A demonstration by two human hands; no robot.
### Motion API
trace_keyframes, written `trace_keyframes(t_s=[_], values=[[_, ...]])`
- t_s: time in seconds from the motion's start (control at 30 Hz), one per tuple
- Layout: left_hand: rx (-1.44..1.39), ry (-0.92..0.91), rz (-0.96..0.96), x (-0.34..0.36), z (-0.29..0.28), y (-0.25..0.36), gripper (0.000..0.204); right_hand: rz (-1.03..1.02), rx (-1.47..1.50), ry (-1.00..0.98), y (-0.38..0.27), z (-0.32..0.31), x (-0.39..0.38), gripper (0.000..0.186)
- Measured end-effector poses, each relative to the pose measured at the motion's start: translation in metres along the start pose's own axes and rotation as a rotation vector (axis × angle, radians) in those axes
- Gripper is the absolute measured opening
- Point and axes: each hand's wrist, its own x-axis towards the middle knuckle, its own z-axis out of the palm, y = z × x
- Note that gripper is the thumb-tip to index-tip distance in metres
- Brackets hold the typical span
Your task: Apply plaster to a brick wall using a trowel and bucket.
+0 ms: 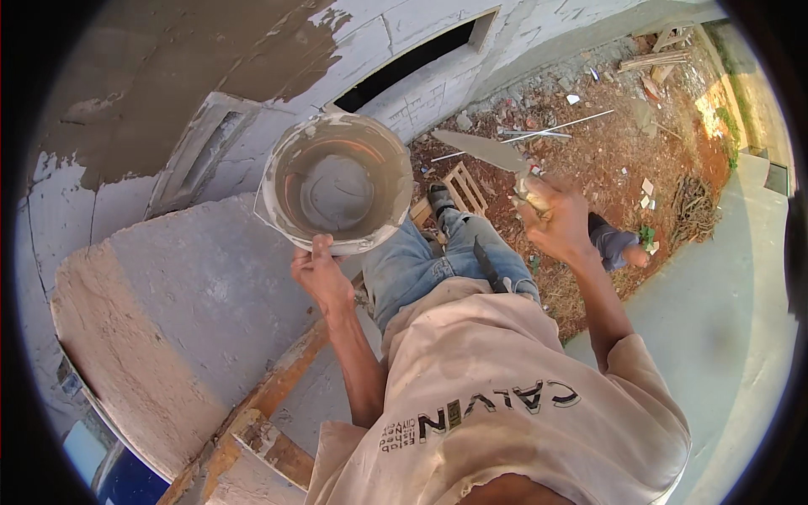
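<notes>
My left hand grips the near rim of a mortar-smeared bucket, fingers curled at its edge. The bucket is tipped so that its inside shows, with grey wet mortar at the bottom. To the right, my right hand is closed around the handle of a pointing trowel. The trowel's long blade points left toward the bucket, apart from it, and has a greyish coating. Most of the handle is hidden by my fingers.
Wet brown plaster partly covers the block wall, which has a dark opening. A broad grey slab and a wooden beam lie left. Below are a small wooden pallet, debris-strewn red soil and part of another person.
</notes>
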Motion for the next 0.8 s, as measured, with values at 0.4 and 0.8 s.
trace_keyframes(t_s=[0.4, 0.8], values=[[0.102, -0.041, 0.189, -0.029, 0.003, -0.002, 0.014, -0.361, -0.403, -0.658, -0.069, 0.088, 0.013, 0.018], [0.198, -0.147, 0.169, -0.034, -0.006, 0.01, 0.017, -0.459, -0.476, 0.011, -0.021, 0.117, 0.072, 0.042]])
